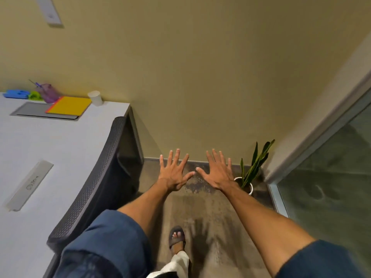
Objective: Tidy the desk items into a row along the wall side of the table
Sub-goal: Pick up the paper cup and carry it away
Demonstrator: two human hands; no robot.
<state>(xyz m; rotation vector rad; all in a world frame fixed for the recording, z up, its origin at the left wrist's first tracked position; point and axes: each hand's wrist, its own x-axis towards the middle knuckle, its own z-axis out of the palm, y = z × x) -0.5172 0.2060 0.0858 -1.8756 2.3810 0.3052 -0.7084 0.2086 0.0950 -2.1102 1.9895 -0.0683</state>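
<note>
Against the wall, purple cup [49, 93] holding pens, white paper cup [95, 97] beside it, left hand [174, 173] and right hand [217, 173] splayed wide, empty

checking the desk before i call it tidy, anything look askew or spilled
Nothing is spilled. The yellow folder lies skewed, partly over the grey tray, a little out of line with the paper cup and purple pen holder by the wall.

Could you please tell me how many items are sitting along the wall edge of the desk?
5: a blue block farthest left, a green piece, a purple cup, a yellow folder and a white cup nearest the corner. More may lie beyond the left edge.
</note>
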